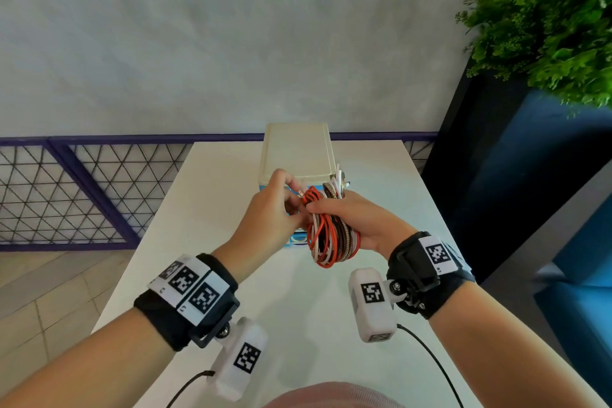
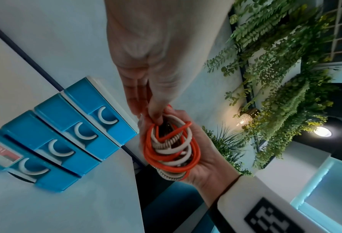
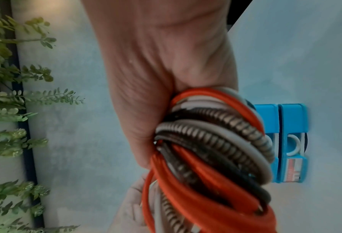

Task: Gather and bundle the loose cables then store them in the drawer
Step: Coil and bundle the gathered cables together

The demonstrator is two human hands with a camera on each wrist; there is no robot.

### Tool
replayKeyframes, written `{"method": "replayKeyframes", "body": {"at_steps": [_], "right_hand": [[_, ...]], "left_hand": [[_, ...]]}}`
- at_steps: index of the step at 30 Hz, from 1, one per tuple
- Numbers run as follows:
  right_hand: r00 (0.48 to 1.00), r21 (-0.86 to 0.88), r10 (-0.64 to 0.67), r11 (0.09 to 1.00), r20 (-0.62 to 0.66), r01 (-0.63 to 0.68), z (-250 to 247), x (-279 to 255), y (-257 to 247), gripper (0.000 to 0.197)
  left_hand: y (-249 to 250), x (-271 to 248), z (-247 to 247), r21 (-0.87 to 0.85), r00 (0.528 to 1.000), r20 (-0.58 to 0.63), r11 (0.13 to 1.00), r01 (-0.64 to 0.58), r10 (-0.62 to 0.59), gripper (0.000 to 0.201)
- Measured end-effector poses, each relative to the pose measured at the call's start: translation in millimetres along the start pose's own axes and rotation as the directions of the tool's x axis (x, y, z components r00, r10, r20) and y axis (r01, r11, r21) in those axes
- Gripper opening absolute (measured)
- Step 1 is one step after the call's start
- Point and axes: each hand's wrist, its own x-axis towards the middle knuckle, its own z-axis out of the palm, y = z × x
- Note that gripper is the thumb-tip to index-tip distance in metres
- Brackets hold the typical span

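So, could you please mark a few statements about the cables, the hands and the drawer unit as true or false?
1. The right hand holds the cable bundle above the table. True.
2. The bundle is all white cable. False: it mixes orange, white, dark and braided cables.
3. The left hand lies flat on the table. False: it is raised, its fingers pinching at the top of the bundle.
4. The drawer unit shows four blue drawer fronts, each with a white crescent handle. True.
5. The bundle is already in a drawer. False: it is in the grip of the hands, in front of the unit.
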Motion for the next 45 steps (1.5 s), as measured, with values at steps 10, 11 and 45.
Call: {"method": "replayKeyframes", "body": {"at_steps": [10, 11, 45], "right_hand": [[0.985, -0.138, 0.061, 0.987, -0.159, -0.084, 2, 3, 2, 0.01], [0.988, -0.099, 0.066, 0.992, -0.139, -0.08, 5, 3, 1, 0.013], [0.912, -0.475, 0.35, 0.853, 0.212, -0.217, 30, -1, 0, 0.014]], "left_hand": [[-7, -14, -14, 0.457, 0.948, 0.201, 0.833, -0.312, 0.246, 0.075], [-7, -15, -14, 0.532, 0.908, 0.303, 0.74, -0.412, 0.289, 0.091], [-42, 7, -4, 0.578, 0.698, 0.512, 0.399, -0.711, 0.501, 0.04]]}}
